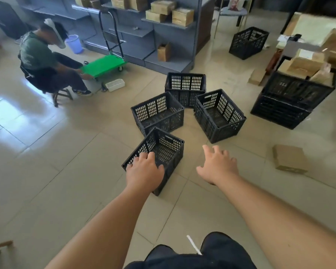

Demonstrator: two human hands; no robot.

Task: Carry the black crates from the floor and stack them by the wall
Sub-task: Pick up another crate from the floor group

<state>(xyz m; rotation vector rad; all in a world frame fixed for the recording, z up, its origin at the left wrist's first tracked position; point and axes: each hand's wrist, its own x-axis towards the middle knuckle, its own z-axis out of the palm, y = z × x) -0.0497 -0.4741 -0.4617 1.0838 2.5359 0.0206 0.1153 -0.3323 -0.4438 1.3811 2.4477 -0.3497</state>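
On the tiled floor [66,171], close ahead: four empty black crates in a loose cluster. Nearest crate [164,150] turned corner-on, just below and touching or almost touching a second crate [157,112]. Third crate [219,115] to the right, angled, apart from the nearest one by a strip of bare tile. Fourth crate [185,84] behind, wedged between the second and third.

Left hand [144,169] laid over the near rim of the nearest crate, fingers curled onto the edge, thumb on the outer wall; resting or lightly gripping, hard to judge from above. Right hand [218,164] held in the air over bare floor beside that crate, fingers spread, palm down, holding nothing.

Further right, a stack of crates [287,105], two high, the upper one filled with brown paper bags [306,66]. One more lone crate [247,42] far back near a chair leg. Flat cardboard box [289,159] lying on the tile to the right of the hands.

Left background: seated person [45,61] on a small stool, bent toward a green trolley [103,65]. Grey shelving [163,35] behind, loaded with tan boxes, with a pale blue bucket [74,43] at its foot. Dark shorts at the bottom edge.
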